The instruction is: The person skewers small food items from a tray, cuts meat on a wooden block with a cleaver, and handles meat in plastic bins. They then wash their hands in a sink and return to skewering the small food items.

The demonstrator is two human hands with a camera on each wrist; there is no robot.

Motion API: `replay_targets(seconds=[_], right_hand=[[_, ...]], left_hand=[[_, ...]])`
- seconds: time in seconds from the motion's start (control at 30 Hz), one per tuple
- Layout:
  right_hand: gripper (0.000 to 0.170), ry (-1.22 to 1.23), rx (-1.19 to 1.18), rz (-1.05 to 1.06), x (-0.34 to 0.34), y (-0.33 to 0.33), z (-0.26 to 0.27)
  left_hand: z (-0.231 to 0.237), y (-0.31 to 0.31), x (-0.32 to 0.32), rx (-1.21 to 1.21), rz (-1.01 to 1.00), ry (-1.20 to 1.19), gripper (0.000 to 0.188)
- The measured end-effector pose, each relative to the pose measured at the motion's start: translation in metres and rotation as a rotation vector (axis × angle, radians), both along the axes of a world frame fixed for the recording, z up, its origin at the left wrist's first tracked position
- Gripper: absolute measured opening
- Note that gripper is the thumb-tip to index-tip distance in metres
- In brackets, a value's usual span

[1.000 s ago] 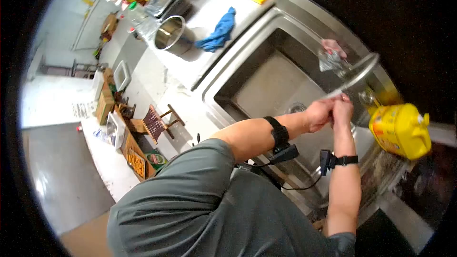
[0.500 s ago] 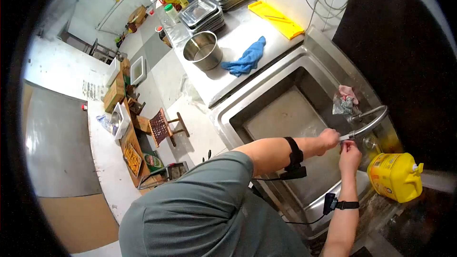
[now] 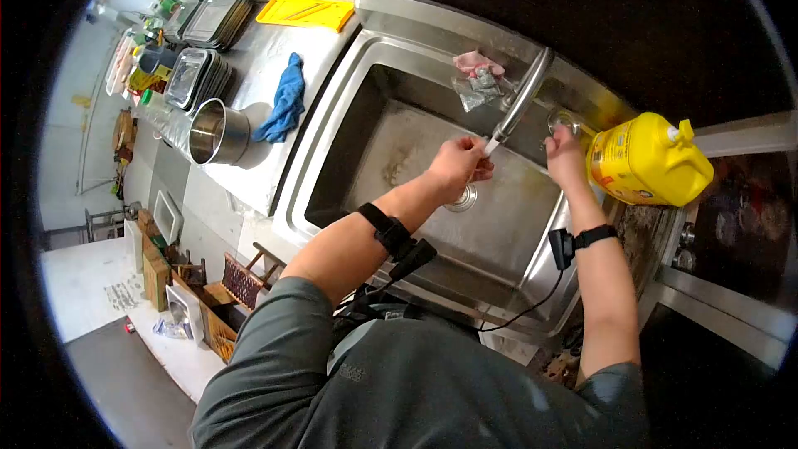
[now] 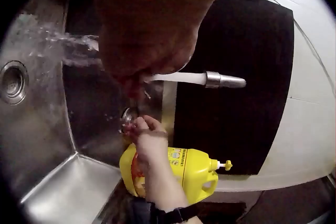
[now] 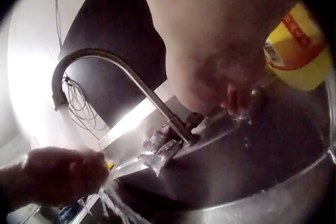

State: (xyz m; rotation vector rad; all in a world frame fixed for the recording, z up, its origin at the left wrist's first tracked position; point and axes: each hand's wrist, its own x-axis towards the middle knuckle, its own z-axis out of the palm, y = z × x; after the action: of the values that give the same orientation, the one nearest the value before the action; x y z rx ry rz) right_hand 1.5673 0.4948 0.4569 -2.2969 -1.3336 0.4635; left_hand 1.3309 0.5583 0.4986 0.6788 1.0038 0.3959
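Water (image 4: pixel 181 78) is running from the curved silver metal faucet (image 3: pixel 523 96) onto my left hand (image 3: pixel 460 166), right hand (image 3: pixel 565 155) nearby; whether either's fingers are gripping anything, I cannot tell.

Lettering (image 3: pixel 611 150) on the yellow jug (image 3: pixel 652 158) blurs past reading.

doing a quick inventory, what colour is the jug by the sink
The jug is yellow, clearest in the head view.

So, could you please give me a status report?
Left grip under running tap. Right grip near yellow jug. Finger closure unclear. No obstruction seen.
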Motion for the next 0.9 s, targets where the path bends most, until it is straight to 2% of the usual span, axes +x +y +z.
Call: replay_targets(seconds=[0.07,0.13,0.17,0.23,0.33,0.37,0.43,0.5,0.57,0.6,0.63,0.7,0.77,0.8,0.83,0.87,0.9], right_hand=[[0.036,0.05,-0.041,-0.051,0.005,0.013,-0.004],[0.037,-0.123,0.09,-0.052,0.012,0.031,-0.005],[0.037,-0.114,0.081,-0.045,0.015,0.041,0.002],[0.035,-0.128,-0.096,0.081,0.017,0.056,0.016],[0.026,-0.189,-0.051,0.054,0.014,0.075,0.012],[0.023,-0.144,0.013,0.03,0.017,0.081,0.007],[0.022,0.055,-0.088,0.029,0.024,0.09,0.01],[0.021,-0.111,-0.001,0.173,0.034,0.105,0.01],[0.021,0.257,0.187,0.152,0.076,0.144,-0.061],[0.021,0.563,0.201,0.015,0.068,0.156,-0.059],[0.022,0.864,0.186,-0.132,0.06,0.154,-0.053],[0.009,0.902,0.328,-0.157,0.04,0.136,-0.04],[0.005,0.801,0.353,0.0,0.013,0.101,-0.015],[0.006,1.077,0.327,-0.09,-0.005,0.082,-0.01],[0.012,1.373,0.33,-0.061,-0.015,0.061,-0.03],[0.02,1.019,0.255,0.066,-0.063,0.027,0.003],[0.02,1.2,0.061,-0.009,-0.086,0.006,0.003]], left_hand=[[-0.006,-0.002,-0.008,-0.026,0.021,-0.113,0.02],[-0.022,0.003,-0.013,-0.038,0.023,-0.106,0.019],[-0.028,0.003,-0.016,-0.049,0.027,-0.104,0.018],[-0.014,-0.002,-0.026,-0.056,0.043,-0.024,0.016],[-0.012,-0.001,-0.042,-0.108,0.031,0.017,0.014],[-0.015,-0.003,-0.047,-0.112,0.046,0.025,0.014],[-0.022,-0.004,-0.055,-0.143,0.035,0.052,0.016],[-0.029,-0.003,-0.06,-0.087,-0.043,0.128,0.015],[0.005,-0.003,-0.06,-0.04,-0.118,0.312,0.024],[-0.006,-0.004,-0.059,-0.02,-0.105,0.304,0.031],[-0.045,-0.007,-0.052,-0.06,0.028,0.155,0.035],[-0.042,-0.009,-0.041,-0.003,0.006,0.167,0.028],[-0.051,-0.008,-0.035,0.028,0.003,0.07,0.027],[-0.055,-0.005,-0.031,0.042,0.014,0.064,0.027],[-0.059,-0.005,-0.026,0.056,0.021,0.068,0.029],[-0.06,-0.003,-0.023,0.07,0.027,0.07,0.03],[-0.056,-0.001,-0.021,0.082,0.03,0.061,0.03]])
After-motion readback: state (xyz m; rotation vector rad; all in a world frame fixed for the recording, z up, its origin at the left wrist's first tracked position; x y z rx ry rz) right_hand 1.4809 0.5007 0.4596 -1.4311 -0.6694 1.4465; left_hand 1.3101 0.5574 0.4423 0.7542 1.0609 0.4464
